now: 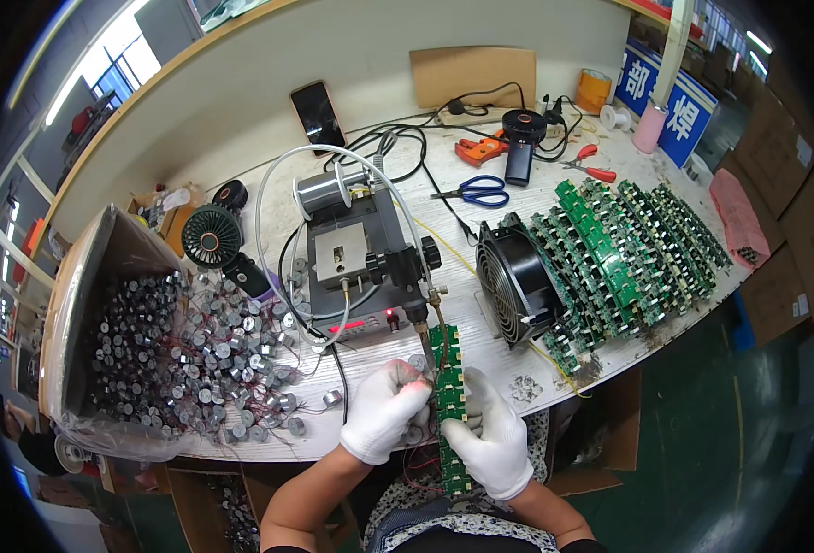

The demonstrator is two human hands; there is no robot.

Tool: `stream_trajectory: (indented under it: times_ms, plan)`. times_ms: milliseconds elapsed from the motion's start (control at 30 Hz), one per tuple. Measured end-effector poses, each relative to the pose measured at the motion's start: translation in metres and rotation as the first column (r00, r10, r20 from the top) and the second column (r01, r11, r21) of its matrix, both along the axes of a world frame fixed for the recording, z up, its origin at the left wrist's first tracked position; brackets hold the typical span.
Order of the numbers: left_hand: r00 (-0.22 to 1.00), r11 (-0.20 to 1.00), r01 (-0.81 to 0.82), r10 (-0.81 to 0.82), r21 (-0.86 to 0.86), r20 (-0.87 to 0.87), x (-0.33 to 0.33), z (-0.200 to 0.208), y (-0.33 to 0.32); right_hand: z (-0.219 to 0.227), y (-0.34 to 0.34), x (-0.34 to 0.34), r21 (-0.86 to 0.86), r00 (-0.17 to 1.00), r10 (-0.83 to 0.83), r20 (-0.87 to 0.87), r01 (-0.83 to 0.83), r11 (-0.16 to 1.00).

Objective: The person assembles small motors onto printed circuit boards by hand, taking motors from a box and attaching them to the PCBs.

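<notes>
A long green circuit board strip [450, 426] lies lengthwise before me, its near end reaching past the table edge. My right hand [492, 438], in a white glove, grips the strip by its right side, thumb on top. My left hand [387, 410], gloved too, is closed in a pinch at the strip's left edge; whatever is between the fingertips is hidden. Just above those fingertips, the soldering iron [419, 318] points down from its stand on the soldering machine [370, 309]. Thin red wires [418, 467] hang below the left hand.
Small round motors with wires spill from a plastic-lined box [66, 323] at left. A solder spool [324, 195] tops the machine. Right of the strip stands a black fan [510, 286], then rows of circuit boards [610, 253]. Blue-handled scissors [483, 191] and red-handled cutters [593, 166] lie behind.
</notes>
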State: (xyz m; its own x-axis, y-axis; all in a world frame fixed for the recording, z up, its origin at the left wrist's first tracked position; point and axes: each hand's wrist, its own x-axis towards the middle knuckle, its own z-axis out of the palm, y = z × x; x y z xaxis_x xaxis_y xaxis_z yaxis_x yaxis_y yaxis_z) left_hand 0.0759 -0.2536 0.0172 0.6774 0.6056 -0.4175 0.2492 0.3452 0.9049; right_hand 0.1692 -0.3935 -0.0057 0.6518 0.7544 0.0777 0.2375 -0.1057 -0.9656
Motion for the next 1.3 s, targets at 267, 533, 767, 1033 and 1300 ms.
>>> stream_trajectory:
  times_ms: [267,533,767,1033,1300]
  plan:
    - [1.000,0.968,-0.012,0.009,0.252,0.012,-0.001,-0.014,-0.001,0.007,-0.002,-0.001,0.014,0.999,0.022,-0.043,-0.021,1.000]
    - [0.996,0.788,0.000,0.052,0.616,-0.067,0.002,-0.005,-0.009,0.005,-0.004,-0.003,0.042,0.995,0.028,-0.099,-0.024,0.999]
    - [0.998,0.663,-0.037,0.069,0.747,-0.011,0.003,-0.006,-0.012,0.006,-0.005,-0.005,0.054,0.998,0.013,-0.061,-0.010,0.998]
    - [0.997,0.648,-0.032,0.071,0.761,-0.018,0.004,-0.004,-0.012,-0.011,-0.007,-0.005,0.090,0.995,0.018,0.096,-0.027,0.996]
    - [0.996,0.650,0.032,0.043,0.759,-0.079,0.003,-0.007,-0.008,-0.003,-0.005,-0.001,0.039,0.999,0.031,0.017,-0.031,0.999]
